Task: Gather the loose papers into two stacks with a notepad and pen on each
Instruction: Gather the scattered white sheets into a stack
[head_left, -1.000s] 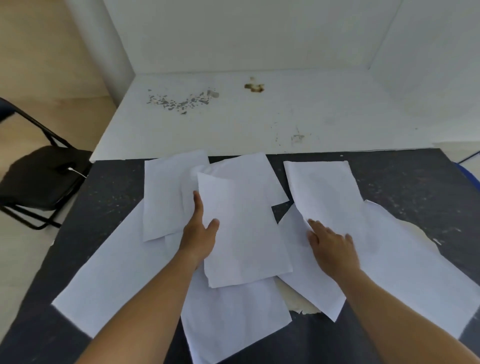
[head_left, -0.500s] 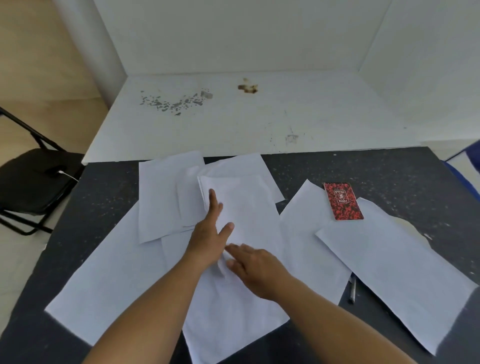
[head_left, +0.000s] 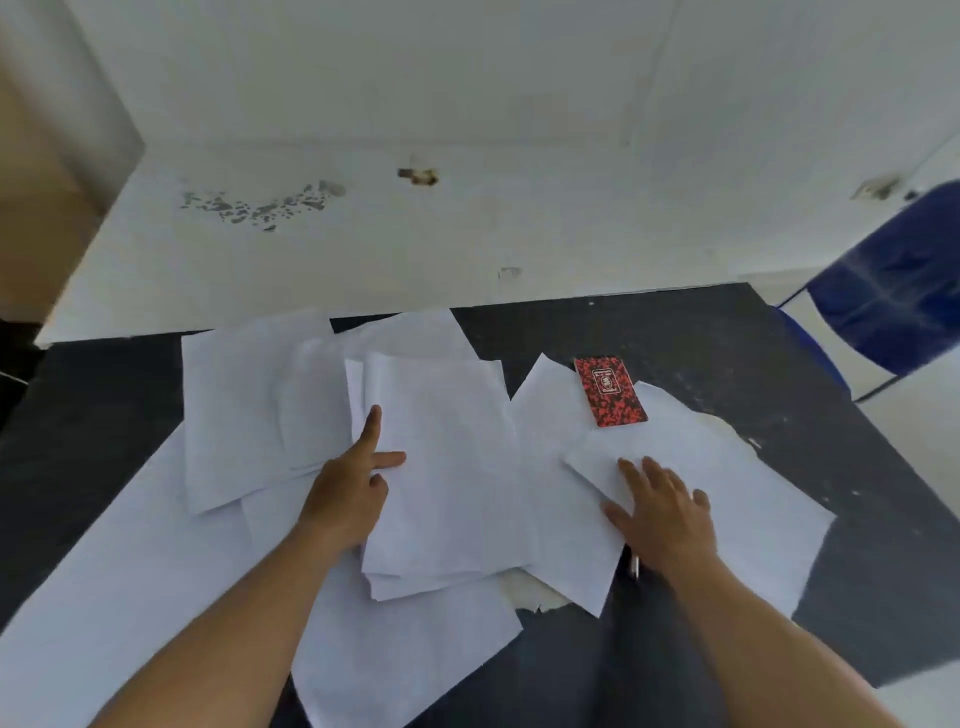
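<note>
Since half a second ago the right hand (head_left: 662, 519) has been moved off the middle pile and across to the right-hand sheet (head_left: 727, 499), where it is now laid flat, fingers spread, nothing gripped. Left hand (head_left: 348, 499) is kept on the middle pile of papers (head_left: 441, 467), forefinger extended along its left edge, thumb pressed onto the top sheet; nothing is pinched, the pile is only held down.

Red notepad (head_left: 610, 391) is seen lying beyond the right hand, up and slightly left of it, resting partly on the white sheets, long axis running away from the person with a slight tilt. A pen (head_left: 634, 566) is partly seen just under the right wrist, between two sheets on the dark worktop (head_left: 727, 332); its long axis appears roughly front-to-back.

Right-hand sheet lies skewed, long axis running near-right to far-left. The right hand is judged the nearer for drawing it in; the notepad rests on its far corner and may be dragged along.
</note>
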